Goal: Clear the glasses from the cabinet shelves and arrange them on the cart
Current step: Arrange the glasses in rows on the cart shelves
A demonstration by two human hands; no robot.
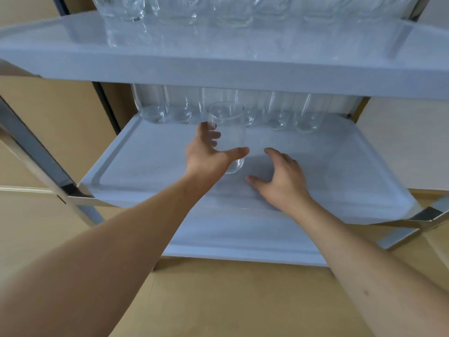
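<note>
A tall clear glass [229, 132] stands upright over the middle tray [340, 171] of the cart. My left hand [209, 154] holds it, thumb across the front and fingers round the far side. Whether its base touches the tray I cannot tell. Just right of the glass, my right hand [279, 176] is spread low over the tray and holds nothing. A row of several clear glasses [279, 113] lines the back edge of this tray. More glasses [136, 8] stand on the top tray [218, 66].
The cart has a metal frame with corner posts [31, 147] at the left and right. A third white tray [243, 244] shows below the middle one. Tan flooring [218, 300] and beige panels surround the cart.
</note>
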